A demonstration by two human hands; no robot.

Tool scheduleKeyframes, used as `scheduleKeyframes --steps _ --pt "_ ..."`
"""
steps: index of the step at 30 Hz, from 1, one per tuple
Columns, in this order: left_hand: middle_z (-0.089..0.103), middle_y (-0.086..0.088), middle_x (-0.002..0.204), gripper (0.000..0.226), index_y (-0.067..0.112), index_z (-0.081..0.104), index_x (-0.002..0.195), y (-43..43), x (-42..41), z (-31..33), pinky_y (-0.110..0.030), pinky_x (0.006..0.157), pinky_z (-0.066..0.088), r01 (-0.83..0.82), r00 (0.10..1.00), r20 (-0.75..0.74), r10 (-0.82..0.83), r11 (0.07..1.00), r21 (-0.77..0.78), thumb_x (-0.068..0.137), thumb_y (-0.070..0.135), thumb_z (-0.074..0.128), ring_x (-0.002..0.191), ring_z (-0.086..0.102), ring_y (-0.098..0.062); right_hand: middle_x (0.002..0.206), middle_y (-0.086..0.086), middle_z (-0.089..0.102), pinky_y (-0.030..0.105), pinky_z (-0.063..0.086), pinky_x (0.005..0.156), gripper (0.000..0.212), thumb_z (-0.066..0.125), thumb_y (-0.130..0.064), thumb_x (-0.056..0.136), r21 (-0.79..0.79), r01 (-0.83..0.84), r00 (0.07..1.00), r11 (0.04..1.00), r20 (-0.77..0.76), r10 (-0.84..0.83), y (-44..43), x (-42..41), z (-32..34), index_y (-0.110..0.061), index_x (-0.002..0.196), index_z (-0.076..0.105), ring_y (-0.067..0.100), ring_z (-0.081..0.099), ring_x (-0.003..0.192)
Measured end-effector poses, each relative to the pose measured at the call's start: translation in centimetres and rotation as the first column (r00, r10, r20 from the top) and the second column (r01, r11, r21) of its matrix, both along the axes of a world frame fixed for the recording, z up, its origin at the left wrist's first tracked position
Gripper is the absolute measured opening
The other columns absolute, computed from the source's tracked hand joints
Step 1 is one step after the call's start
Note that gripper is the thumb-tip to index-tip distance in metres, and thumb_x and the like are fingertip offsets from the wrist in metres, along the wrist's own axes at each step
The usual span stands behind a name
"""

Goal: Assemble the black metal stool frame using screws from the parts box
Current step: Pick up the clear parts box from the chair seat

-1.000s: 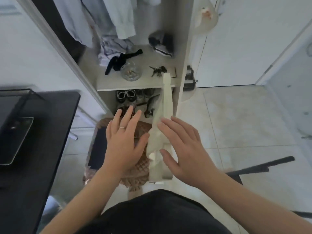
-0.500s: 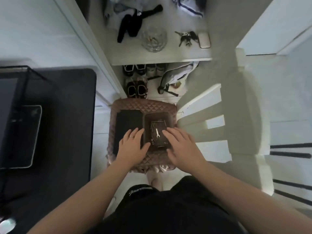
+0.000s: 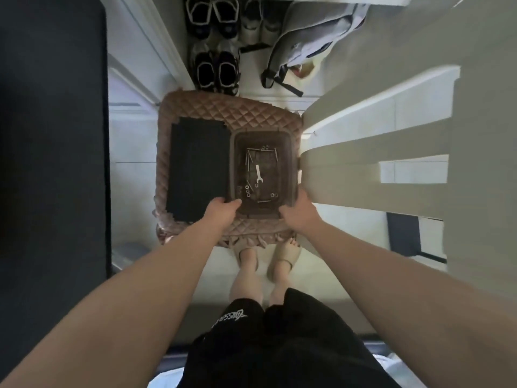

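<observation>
A brown plastic parts box [image 3: 291, 152] rests on a quilted brown cushioned seat [image 3: 223, 113]. Inside the box lie several screws [image 3: 248, 159], nuts and a small silver wrench [image 3: 258, 173]. My left hand [image 3: 222, 212] grips the box's near left corner, fingers curled over the rim. At the near right corner my right hand [image 3: 298, 211] holds the rim. A flat black panel [image 3: 195, 170] lies on the cushion left of the box. Black metal frame bars [image 3: 402, 236] show on the floor at the right, behind a white chair.
A white plastic chair [image 3: 405, 141] stands close on the right, touching the cushion's edge. A dark table [image 3: 50, 135] fills the left side. Shoes [image 3: 215, 68] and a grey bag [image 3: 313, 43] sit under the shelf beyond the cushion. My feet [image 3: 265, 259] stand just below it.
The view tilted further down. Both hands moved from resting flat beside the box to gripping its near corners.
</observation>
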State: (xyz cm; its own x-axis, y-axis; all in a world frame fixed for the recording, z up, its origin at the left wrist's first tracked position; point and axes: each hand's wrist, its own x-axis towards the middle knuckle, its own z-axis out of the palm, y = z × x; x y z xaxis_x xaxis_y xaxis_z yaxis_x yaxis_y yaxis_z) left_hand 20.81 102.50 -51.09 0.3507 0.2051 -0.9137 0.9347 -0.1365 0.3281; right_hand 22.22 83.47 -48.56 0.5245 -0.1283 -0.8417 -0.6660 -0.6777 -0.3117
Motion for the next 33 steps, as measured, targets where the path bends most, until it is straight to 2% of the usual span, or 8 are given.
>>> scheduleKeyframes --steps 6,12,15,18,21,25,29,33 --pt "0.070 -0.020 0.113 0.027 0.003 0.066 0.118 -0.6 -0.6 0.3 -0.046 0.098 0.054 0.033 0.999 0.013 -0.033 0.999 0.004 0.096 0.019 0.064 0.107 0.067 -0.037 0.110 0.013 0.072 0.045 0.053 0.098 0.032 0.065 -0.017 0.091 0.046 0.202 0.979 0.978 0.009 -0.203 -1.0 -0.1 -0.6 -0.010 0.122 0.066 0.034 0.067 0.106" --pt "0.062 -0.019 0.119 0.021 0.012 0.047 0.114 0.1 -0.9 3.3 -0.052 0.095 0.054 -0.067 0.997 0.040 0.066 0.998 0.011 0.096 0.012 0.057 0.103 0.068 -0.038 0.072 0.010 0.058 0.036 0.045 0.066 0.020 0.065 -0.012 0.087 0.117 0.279 0.958 0.953 0.029 -0.284 -0.7 -1.0 2.0 0.007 0.088 0.065 0.022 0.056 0.071" --pt "0.063 -0.014 0.104 0.019 0.011 0.044 0.114 0.4 -1.6 5.7 -0.054 0.085 0.059 -0.155 0.986 0.054 0.156 0.988 -0.017 0.098 0.011 0.054 0.088 0.073 -0.035 0.070 0.011 0.053 0.037 0.039 0.065 0.008 0.063 -0.014 0.084 0.176 0.298 0.952 0.938 0.016 -0.305 -0.3 -1.9 4.1 -0.007 0.081 0.066 0.023 0.051 0.069" --pt "0.065 -0.011 0.103 0.017 0.013 0.046 0.111 1.1 -2.5 8.3 -0.048 0.074 0.063 -0.162 0.980 0.110 0.164 0.986 -0.024 0.097 0.011 0.056 0.077 0.076 -0.028 0.080 0.008 0.062 0.037 0.045 0.068 0.023 0.063 -0.020 0.084 0.217 0.298 0.949 0.930 0.038 -0.313 -0.3 -2.8 7.0 0.001 0.093 0.066 0.024 0.058 0.074" --pt "0.067 -0.013 0.106 0.011 0.016 0.052 0.101 1.8 -3.2 11.3 -0.049 0.074 0.063 -0.162 0.957 0.244 0.157 0.987 0.001 0.093 0.012 0.059 0.082 0.075 -0.030 0.100 0.005 0.068 0.044 0.056 0.083 0.021 0.066 -0.024 0.087 0.273 0.291 0.935 0.917 0.122 -0.333 -0.2 -3.2 10.8 -0.011 0.104 0.066 0.024 0.067 0.091" --pt "0.069 -0.006 0.106 0.014 0.023 0.055 0.102 2.2 -2.9 16.4 -0.046 0.081 0.062 -0.173 0.896 0.413 0.162 0.985 -0.011 0.091 0.019 0.063 0.090 0.074 -0.027 0.108 0.002 0.065 0.048 0.054 0.098 0.012 0.066 -0.023 0.092 0.368 0.247 0.897 0.896 0.262 -0.355 -0.3 -2.6 16.4 -0.025 0.101 0.058 0.021 0.065 0.102" --pt "0.074 0.001 0.096 0.014 0.021 0.058 0.104 1.6 -1.2 22.7 -0.030 0.068 0.062 -0.179 0.773 0.599 0.210 0.978 -0.111 0.093 0.014 0.064 0.083 0.076 -0.016 0.110 0.002 0.068 0.047 0.055 0.097 0.015 0.067 -0.019 0.093 0.447 0.243 0.804 0.861 0.404 -0.437 -0.9 -1.4 22.3 -0.021 0.107 0.063 0.019 0.067 0.103" --pt "0.076 0.006 0.092 0.013 0.024 0.062 0.101 0.5 0.9 28.8 -0.038 0.077 0.062 -0.097 0.657 0.734 0.171 0.985 -0.142 0.092 0.016 0.066 0.089 0.075 -0.019 0.103 -0.005 0.073 0.037 0.059 0.087 0.014 0.068 -0.013 0.093 0.539 0.242 0.661 0.807 0.517 -0.544 -2.0 -1.1 27.9 -0.021 0.104 0.067 0.019 0.070 0.099"
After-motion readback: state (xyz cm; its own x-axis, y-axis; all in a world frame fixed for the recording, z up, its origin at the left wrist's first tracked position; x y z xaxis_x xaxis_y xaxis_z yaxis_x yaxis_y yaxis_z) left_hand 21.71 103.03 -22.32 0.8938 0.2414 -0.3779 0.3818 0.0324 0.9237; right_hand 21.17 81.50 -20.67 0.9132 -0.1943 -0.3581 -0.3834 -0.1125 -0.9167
